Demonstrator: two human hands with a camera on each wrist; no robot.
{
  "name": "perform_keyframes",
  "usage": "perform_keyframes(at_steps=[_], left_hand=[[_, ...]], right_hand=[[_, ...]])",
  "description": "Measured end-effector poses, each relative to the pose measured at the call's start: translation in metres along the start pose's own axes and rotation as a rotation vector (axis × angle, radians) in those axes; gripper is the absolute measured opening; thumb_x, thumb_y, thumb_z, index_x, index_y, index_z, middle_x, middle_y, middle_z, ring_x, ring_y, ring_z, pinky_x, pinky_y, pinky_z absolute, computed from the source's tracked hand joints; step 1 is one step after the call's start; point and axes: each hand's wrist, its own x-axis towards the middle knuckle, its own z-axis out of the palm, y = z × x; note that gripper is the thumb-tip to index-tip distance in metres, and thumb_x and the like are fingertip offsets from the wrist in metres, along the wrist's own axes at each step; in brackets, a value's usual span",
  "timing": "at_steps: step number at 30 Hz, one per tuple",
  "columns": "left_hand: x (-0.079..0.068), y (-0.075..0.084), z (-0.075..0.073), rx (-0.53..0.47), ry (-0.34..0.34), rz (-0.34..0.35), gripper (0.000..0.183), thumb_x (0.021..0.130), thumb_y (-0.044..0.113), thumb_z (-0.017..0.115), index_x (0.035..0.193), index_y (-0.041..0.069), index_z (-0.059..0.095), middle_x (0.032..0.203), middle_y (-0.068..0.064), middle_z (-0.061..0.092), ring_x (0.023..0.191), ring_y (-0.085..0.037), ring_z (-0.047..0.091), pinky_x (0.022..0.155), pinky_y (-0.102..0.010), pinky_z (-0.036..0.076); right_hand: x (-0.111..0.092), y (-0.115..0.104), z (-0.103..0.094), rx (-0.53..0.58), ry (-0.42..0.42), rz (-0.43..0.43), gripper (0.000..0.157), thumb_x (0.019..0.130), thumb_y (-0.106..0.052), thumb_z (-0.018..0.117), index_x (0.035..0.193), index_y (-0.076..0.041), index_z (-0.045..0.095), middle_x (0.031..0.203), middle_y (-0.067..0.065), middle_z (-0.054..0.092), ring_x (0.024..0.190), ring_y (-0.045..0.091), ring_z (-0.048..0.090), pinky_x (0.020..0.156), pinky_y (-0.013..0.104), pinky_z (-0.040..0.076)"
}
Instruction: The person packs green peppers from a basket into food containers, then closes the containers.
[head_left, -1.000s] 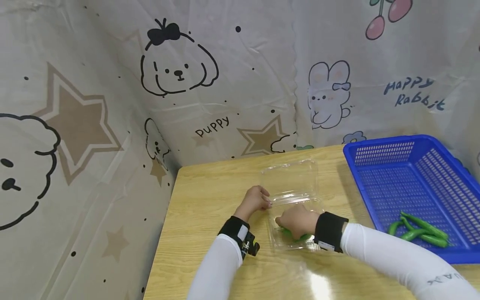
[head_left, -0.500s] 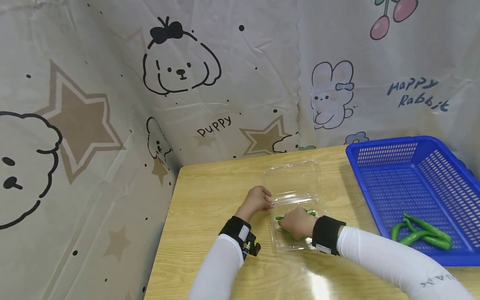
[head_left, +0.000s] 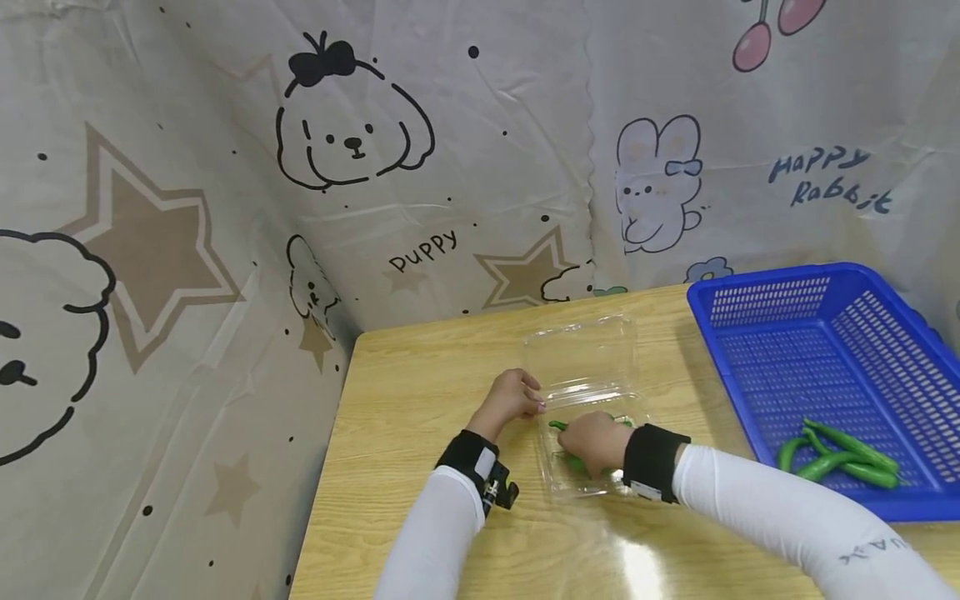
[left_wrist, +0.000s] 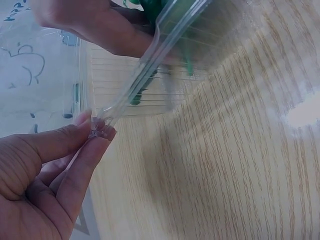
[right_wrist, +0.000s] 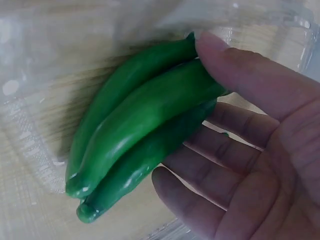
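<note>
A clear plastic clamshell box (head_left: 550,475) lies opened out on the wooden table, its lid (head_left: 579,357) folded back toward the wall. My left hand (head_left: 512,395) pinches the box's left edge by the hinge between thumb and fingers, seen close in the left wrist view. Over the box's base is my right hand (head_left: 597,442), holding green peppers (right_wrist: 150,107). In the right wrist view its thumb lies over their upper ends, and the other fingers curl along the lower side. A pepper tip (head_left: 557,425) sticks out left of that hand; the rest is largely hidden from the head view.
To the right stands a blue perforated basket (head_left: 722,375) with several green peppers (head_left: 847,458) in its near left corner. The wooden table (head_left: 420,392) meets a patterned cloth wall (head_left: 450,167) at the back and left.
My right hand has shifted slightly within the box, and a pepper tip has come into sight at its left, moving a little toward the hinge. The left hand stays at the box edge.
</note>
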Motion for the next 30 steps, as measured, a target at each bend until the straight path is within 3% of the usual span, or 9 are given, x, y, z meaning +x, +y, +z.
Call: perform_keyframes(at_steps=[6, 14, 20, 27, 30], left_hand=[[0.001, 0.0, 0.002, -0.002, 0.002, -0.004, 0.034, 0.078, -0.011, 0.069, 0.11, -0.007, 0.057, 0.084, -0.014, 0.067, 0.072, -0.018, 0.065, 0.065, -0.032, 0.058], [0.007, -0.002, -0.001, -0.022, -0.014, -0.011, 0.033, 0.076, -0.012, 0.071, 0.105, -0.008, 0.058, 0.083, -0.016, 0.068, 0.074, -0.023, 0.068, 0.063, -0.033, 0.058], [0.005, -0.002, -0.001, -0.006, 0.01, -0.024, 0.035, 0.077, -0.01, 0.071, 0.11, -0.008, 0.057, 0.089, -0.017, 0.067, 0.077, -0.025, 0.068, 0.067, -0.033, 0.059], [0.0, 0.001, 0.002, 0.017, 0.018, 0.004, 0.035, 0.079, -0.009, 0.07, 0.111, -0.008, 0.057, 0.09, -0.018, 0.067, 0.078, -0.022, 0.067, 0.066, -0.031, 0.058], [-0.001, 0.001, 0.003, 0.025, 0.012, 0.011, 0.036, 0.078, -0.009, 0.07, 0.112, -0.009, 0.056, 0.09, -0.018, 0.066, 0.078, -0.022, 0.067, 0.066, -0.031, 0.058]], right_hand=[[-0.004, 0.007, -0.002, 0.119, 0.03, -0.032, 0.042, 0.059, -0.01, 0.087, 0.069, -0.015, 0.046, 0.07, -0.003, 0.049, 0.064, 0.014, 0.051, 0.056, 0.032, 0.052], [-0.007, 0.017, -0.013, 0.232, 0.039, -0.076, 0.035, 0.065, -0.013, 0.086, 0.069, -0.013, 0.051, 0.068, -0.006, 0.043, 0.06, 0.01, 0.04, 0.051, 0.025, 0.036], [-0.016, 0.028, -0.026, 0.267, 0.019, -0.063, 0.028, 0.066, -0.017, 0.085, 0.08, -0.009, 0.062, 0.074, -0.005, 0.053, 0.064, 0.012, 0.049, 0.055, 0.029, 0.045], [-0.04, 0.054, -0.027, 0.307, 0.044, -0.109, 0.025, 0.066, -0.015, 0.081, 0.081, -0.007, 0.062, 0.072, -0.002, 0.056, 0.066, 0.012, 0.05, 0.06, 0.03, 0.047], [-0.053, 0.067, -0.027, 0.357, 0.045, -0.108, 0.032, 0.067, -0.014, 0.08, 0.094, -0.001, 0.066, 0.087, 0.005, 0.066, 0.077, 0.018, 0.059, 0.071, 0.035, 0.053]])
